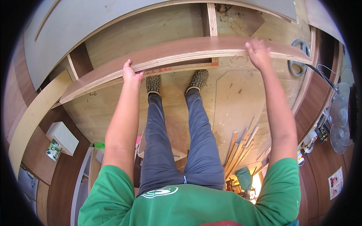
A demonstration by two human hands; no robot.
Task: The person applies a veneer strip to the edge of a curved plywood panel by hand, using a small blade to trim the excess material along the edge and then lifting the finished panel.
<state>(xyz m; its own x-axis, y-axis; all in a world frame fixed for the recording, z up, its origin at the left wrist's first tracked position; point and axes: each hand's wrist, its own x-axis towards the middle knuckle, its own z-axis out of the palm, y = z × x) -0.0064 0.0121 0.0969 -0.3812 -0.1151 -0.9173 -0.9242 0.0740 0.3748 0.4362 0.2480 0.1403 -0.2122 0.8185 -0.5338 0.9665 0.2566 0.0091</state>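
A long brown-faced plywood board [181,46] stretches across the view in front of me, its pale layered edge turned toward me. My left hand [132,74] is closed on the near edge left of centre, fingers up on the brown face and thumb lower down. Toward the right end, my right hand [258,54] lies over the board's edge, its slightly blurred fingers stretched apart on the face. Beyond the board lies a large cabinet frame with a grey panel [94,22] and an upright plywood divider [212,20]. The board hides part of this frame.
My patterned shoes [197,80] stand on the wooden floor just this side of the frame. A floor sheet [241,98] and several wood strips [239,150] lie to the right. A fan [341,113] stands far right; a white box [63,137] is at left.
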